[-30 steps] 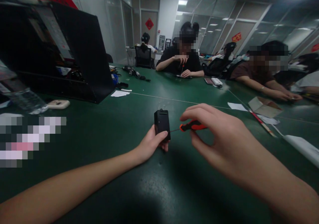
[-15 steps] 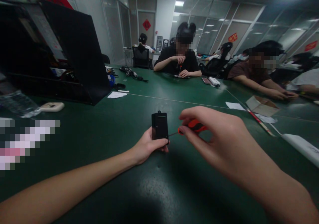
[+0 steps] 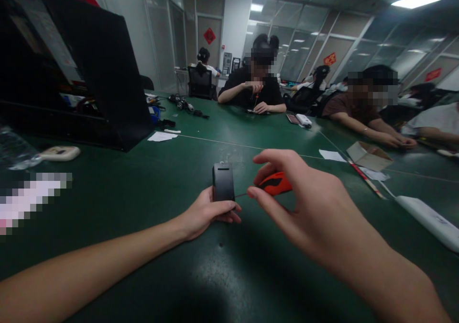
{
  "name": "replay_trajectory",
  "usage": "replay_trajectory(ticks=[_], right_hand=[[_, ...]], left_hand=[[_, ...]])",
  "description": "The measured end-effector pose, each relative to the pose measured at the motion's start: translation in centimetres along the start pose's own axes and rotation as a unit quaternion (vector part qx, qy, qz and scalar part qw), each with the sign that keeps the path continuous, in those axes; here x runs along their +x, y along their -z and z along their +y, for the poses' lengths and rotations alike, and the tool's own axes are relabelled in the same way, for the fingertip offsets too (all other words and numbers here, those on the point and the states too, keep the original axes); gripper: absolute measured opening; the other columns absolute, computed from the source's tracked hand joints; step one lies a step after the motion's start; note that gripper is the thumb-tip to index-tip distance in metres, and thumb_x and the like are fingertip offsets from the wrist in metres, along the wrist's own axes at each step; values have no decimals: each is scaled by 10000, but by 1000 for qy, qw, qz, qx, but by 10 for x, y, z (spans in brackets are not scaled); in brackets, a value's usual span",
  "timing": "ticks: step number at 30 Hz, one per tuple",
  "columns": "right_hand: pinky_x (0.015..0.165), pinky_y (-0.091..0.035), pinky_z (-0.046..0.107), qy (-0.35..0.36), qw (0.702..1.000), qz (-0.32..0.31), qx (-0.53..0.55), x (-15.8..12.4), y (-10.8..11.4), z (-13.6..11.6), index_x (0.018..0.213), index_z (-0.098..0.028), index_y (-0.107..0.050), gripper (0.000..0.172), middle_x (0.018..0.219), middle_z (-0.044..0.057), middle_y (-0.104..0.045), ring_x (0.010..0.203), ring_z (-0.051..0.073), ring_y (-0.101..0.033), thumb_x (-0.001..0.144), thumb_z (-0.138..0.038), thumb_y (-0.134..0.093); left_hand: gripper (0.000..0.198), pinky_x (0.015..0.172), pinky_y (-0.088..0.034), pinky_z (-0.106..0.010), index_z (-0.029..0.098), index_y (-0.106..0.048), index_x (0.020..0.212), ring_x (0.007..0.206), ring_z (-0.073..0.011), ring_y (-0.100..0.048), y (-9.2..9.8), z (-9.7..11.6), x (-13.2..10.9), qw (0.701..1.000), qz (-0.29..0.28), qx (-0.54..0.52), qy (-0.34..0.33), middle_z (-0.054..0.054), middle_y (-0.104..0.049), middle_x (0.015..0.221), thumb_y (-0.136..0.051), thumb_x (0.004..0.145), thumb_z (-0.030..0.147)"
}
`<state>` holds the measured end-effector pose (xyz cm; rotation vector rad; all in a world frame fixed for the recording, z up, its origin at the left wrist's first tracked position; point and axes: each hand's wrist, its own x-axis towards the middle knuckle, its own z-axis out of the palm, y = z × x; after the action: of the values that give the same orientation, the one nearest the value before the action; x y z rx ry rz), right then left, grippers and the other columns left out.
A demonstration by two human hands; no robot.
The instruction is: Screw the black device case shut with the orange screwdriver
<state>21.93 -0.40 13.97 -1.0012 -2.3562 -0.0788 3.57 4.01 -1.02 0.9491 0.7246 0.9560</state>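
Observation:
My left hand (image 3: 206, 213) grips a small black box-shaped device (image 3: 223, 182) and holds it upright on the green table (image 3: 150, 203). My right hand (image 3: 304, 203) is closed round a small screwdriver with a red and black handle (image 3: 274, 183). The screwdriver's thin shaft points left and its tip meets the right side of the black device, near its lower edge.
A big open black case (image 3: 82, 74) stands at the left, with a beige object (image 3: 59, 153) and a plastic bottle (image 3: 14, 150) in front of it. Other people sit working across the table. A cardboard box (image 3: 369, 155), paper slips and a white device (image 3: 426, 215) lie at the right.
Both hands and the device have drifted slightly left in the view. The red handle has turned in my right fingers, with the shaft kept against the device.

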Motion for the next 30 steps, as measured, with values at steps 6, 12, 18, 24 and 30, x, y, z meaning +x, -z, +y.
replay_trajectory(ticks=[6, 12, 18, 24, 30], right_hand=[[811, -582, 264, 31, 995, 90, -11, 3, -2, -2, 1188, -183, -555, 301, 997, 38, -705, 827, 157, -713, 903, -172, -651], [768, -601, 296, 39, 994, 99, -18, 4, -13, 0, 1165, -186, -573, 252, 1037, 67, -713, 836, 183, -727, 918, -176, -625], [713, -598, 296, 33, 995, 96, -9, 5, -14, -3, 1116, -192, -595, 209, 987, 57, -720, 791, 181, -726, 910, -186, -632], [692, -576, 257, 55, 992, 103, -37, 3, -13, -8, 1064, -202, -595, 184, 936, 35, -722, 767, 162, -717, 892, -145, -623], [639, -550, 247, 53, 987, 124, -87, 5, -9, -10, 1029, -203, -596, 172, 878, 23, -722, 725, 160, -717, 874, -141, -636]], left_hand=[[392, 645, -531, -293, 122, -549, 1058, 712, -224, -745, 0, 0, -3, 1000, -10, 11, -5, -104, -736, 893, -762, 784, 304], [307, 640, -531, -288, 112, -593, 1039, 703, -219, -738, 0, 1, -3, 998, -39, 37, -22, -99, -733, 847, -720, 826, 295], [325, 607, -531, -280, 97, -604, 1029, 654, -208, -720, -3, 6, -4, 995, -49, 78, -27, -82, -722, 765, -724, 805, 300], [282, 589, -513, -262, 82, -611, 967, 633, -193, -703, -6, 10, -5, 992, -63, 104, -33, -79, -710, 726, -709, 801, 288], [267, 566, -495, -249, 106, -592, 981, 611, -183, -706, 0, 3, -3, 994, -74, 67, -41, -66, -701, 766, -680, 828, 307]])
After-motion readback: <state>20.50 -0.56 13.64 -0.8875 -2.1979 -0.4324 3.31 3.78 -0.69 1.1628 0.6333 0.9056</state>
